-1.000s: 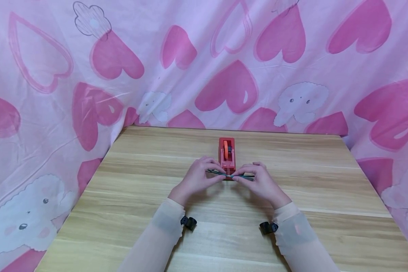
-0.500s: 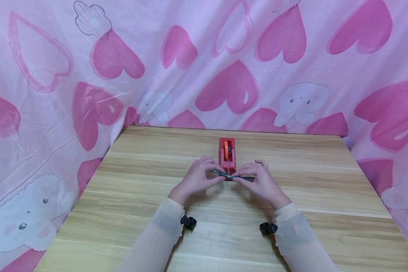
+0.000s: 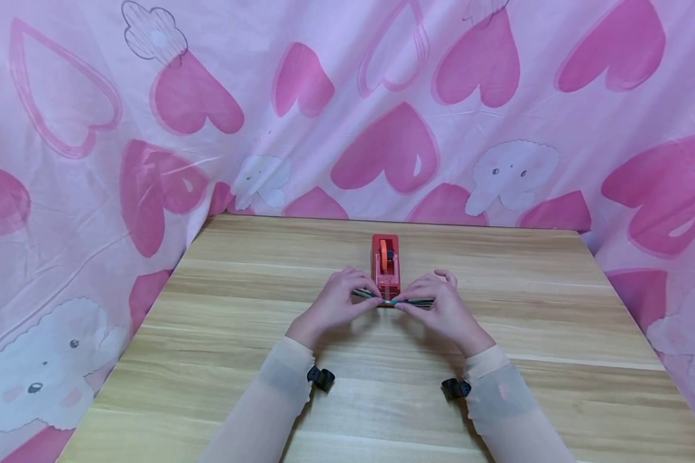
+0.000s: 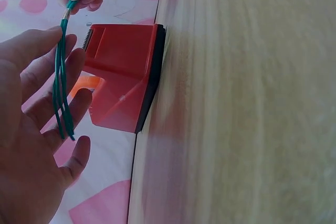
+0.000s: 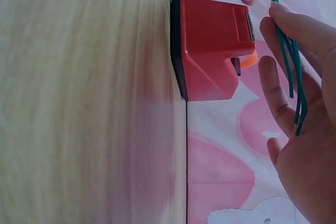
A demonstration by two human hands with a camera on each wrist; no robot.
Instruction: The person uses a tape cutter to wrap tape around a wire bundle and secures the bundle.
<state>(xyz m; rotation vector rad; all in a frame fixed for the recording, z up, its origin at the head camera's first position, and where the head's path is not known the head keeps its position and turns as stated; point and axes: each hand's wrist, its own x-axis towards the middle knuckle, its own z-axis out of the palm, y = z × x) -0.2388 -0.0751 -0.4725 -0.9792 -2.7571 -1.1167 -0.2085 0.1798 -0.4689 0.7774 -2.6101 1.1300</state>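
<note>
A bundle of thin green cords or wires (image 4: 61, 85) spans the two hands, with a short shiny band (image 4: 66, 13) round its middle. My left hand (image 3: 340, 301) pinches it on one side of the band between thumb and forefinger, the other fingers spread loosely. On the other side my right hand (image 3: 440, 312) pinches it the same way. Loose ends hang along each palm. Just behind the bundle stands a red tape dispenser (image 3: 385, 278) with an orange roll core (image 3: 383, 256) and a toothed cutting edge facing the hands. The bundle overlaps the dispenser's front in the head view.
The wood-grain table (image 3: 255, 289) runs under both forearms. A pink cloth with hearts (image 3: 382, 148) hangs behind its far edge and along the sides. Small black cameras (image 3: 322, 379) sit on both wrists.
Both hands stay in nearly the same place, still pinching the bundle. The bundle has shifted slightly between the fingertips. The dispenser has stayed put.
</note>
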